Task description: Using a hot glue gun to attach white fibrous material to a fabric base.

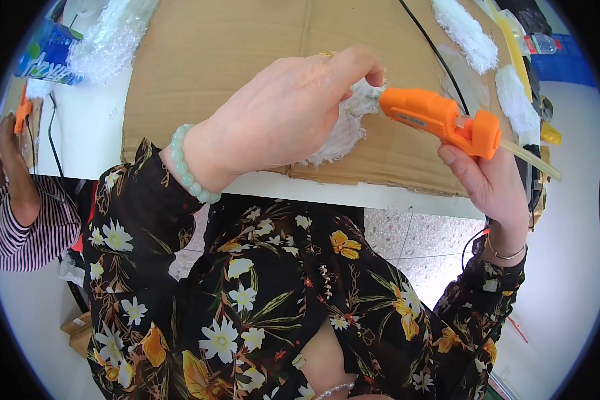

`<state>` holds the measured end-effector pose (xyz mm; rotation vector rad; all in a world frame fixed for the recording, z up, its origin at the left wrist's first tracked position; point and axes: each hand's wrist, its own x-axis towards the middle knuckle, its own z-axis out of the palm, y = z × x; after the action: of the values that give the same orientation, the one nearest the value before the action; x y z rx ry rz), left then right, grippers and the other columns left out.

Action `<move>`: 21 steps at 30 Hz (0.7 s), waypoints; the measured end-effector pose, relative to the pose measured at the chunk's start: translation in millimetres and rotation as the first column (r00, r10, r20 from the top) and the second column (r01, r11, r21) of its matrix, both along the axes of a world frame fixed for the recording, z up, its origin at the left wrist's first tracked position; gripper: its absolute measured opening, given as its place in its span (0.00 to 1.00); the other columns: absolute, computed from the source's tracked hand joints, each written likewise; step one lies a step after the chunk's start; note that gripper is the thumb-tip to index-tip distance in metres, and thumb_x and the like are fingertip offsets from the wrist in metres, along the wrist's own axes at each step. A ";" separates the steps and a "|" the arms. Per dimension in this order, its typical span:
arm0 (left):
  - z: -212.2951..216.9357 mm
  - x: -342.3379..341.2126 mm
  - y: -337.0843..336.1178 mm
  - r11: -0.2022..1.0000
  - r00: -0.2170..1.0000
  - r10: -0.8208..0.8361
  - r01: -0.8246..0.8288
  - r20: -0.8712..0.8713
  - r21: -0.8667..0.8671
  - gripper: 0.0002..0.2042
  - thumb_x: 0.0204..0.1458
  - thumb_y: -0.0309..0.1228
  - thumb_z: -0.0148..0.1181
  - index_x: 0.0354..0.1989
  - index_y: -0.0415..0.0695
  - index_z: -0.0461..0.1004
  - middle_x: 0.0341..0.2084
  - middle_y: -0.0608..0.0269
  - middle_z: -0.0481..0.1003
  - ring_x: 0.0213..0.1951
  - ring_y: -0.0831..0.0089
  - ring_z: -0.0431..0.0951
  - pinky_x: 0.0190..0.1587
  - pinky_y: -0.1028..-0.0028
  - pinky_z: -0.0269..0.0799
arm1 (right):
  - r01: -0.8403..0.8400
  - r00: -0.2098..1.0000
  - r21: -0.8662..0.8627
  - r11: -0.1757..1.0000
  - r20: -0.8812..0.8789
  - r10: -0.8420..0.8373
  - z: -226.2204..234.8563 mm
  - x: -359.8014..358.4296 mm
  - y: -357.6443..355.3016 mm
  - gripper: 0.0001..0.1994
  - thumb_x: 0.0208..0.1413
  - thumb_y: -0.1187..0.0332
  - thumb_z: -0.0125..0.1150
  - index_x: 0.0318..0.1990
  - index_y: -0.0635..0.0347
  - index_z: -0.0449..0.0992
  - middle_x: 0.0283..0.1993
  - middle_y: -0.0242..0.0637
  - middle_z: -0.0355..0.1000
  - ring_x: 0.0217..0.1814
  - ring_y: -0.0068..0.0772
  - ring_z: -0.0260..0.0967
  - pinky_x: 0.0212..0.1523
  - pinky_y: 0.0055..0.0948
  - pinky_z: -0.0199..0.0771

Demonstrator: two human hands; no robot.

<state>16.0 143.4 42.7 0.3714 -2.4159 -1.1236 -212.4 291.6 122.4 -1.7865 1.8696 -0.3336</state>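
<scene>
In my right hand (490, 183) is an orange hot glue gun (420, 110), its nozzle pointing left. A pale glue stick (533, 161) juts from its back end. My left hand (280, 110) is closed, fingers curled down over a piece of fluffy white fabric (345, 139). The gun's nozzle meets the fabric close to my left fingertips. Part of the fabric is hidden under that hand, and so is the thumb's exact grip.
A brown cardboard sheet (207, 67) covers the white table. Fluffy white strips (465, 33) lie at the far right, and a white fluffy bundle (113, 40) at the far left beside a blue package (50, 53). A black cable (427, 37) crosses the cardboard. Another person's arm (21, 177) is at left, near another orange glue gun (23, 110).
</scene>
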 end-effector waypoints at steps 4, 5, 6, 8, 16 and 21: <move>-1.0 -3.3 -0.3 0.999 1.000 0.004 -0.005 0.018 0.051 0.20 0.47 0.12 0.38 0.49 0.38 0.64 0.45 0.51 0.73 0.44 0.56 0.80 0.42 0.67 0.75 | -0.128 0.989 -0.017 0.992 -0.083 0.126 3.3 -0.7 -1.8 0.13 0.59 0.64 0.58 0.43 0.65 0.70 0.31 0.31 0.68 0.30 0.23 0.62 0.33 0.23 0.64; -0.5 -3.2 -0.3 0.996 1.000 0.015 -0.017 0.022 0.085 0.20 0.48 0.12 0.38 0.49 0.38 0.64 0.45 0.51 0.73 0.45 0.56 0.80 0.42 0.68 0.75 | -0.122 0.990 -0.032 0.992 -0.080 0.119 1.8 -4.8 1.2 0.13 0.59 0.64 0.58 0.43 0.65 0.70 0.31 0.31 0.68 0.30 0.23 0.62 0.33 0.23 0.64; 0.3 -3.3 -0.8 0.997 1.000 0.008 -0.010 0.027 0.070 0.20 0.48 0.12 0.38 0.49 0.38 0.64 0.45 0.51 0.73 0.45 0.56 0.80 0.42 0.68 0.75 | 0.008 0.999 -0.004 1.000 0.034 -0.008 -1.9 -11.4 6.1 0.13 0.60 0.63 0.57 0.44 0.65 0.70 0.32 0.31 0.68 0.31 0.23 0.63 0.33 0.23 0.65; -0.7 -6.1 -1.8 0.989 1.000 0.013 -0.015 0.014 0.150 0.19 0.49 0.12 0.37 0.50 0.38 0.64 0.45 0.54 0.73 0.44 0.61 0.81 0.42 0.73 0.73 | 0.147 0.977 0.028 0.989 0.154 -0.150 -10.8 -17.1 13.4 0.13 0.61 0.62 0.55 0.44 0.64 0.70 0.33 0.32 0.69 0.31 0.23 0.64 0.32 0.23 0.65; -10.4 -12.3 -10.9 0.982 0.988 0.066 -0.039 -0.139 0.184 0.14 0.48 0.14 0.42 0.43 0.36 0.69 0.36 0.54 0.75 0.39 0.64 0.79 0.43 0.69 0.73 | 0.708 0.376 -0.114 0.696 0.896 -0.235 -48.3 -1.2 16.9 0.20 0.67 0.54 0.42 0.43 0.65 0.68 0.30 0.38 0.68 0.27 0.26 0.64 0.26 0.22 0.62; -2.4 -23.2 -27.6 0.986 0.982 0.136 -0.121 -0.133 0.117 0.14 0.48 0.15 0.44 0.43 0.36 0.71 0.37 0.53 0.77 0.40 0.62 0.79 0.47 0.70 0.73 | 0.727 0.001 0.102 0.678 0.989 -0.151 -72.0 2.4 11.6 0.18 0.66 0.55 0.45 0.43 0.64 0.69 0.32 0.38 0.70 0.27 0.26 0.66 0.26 0.23 0.64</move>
<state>-7.2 115.7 40.3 0.4607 -2.1821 -1.1850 -210.0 303.2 50.4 -0.4991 1.2199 -1.8630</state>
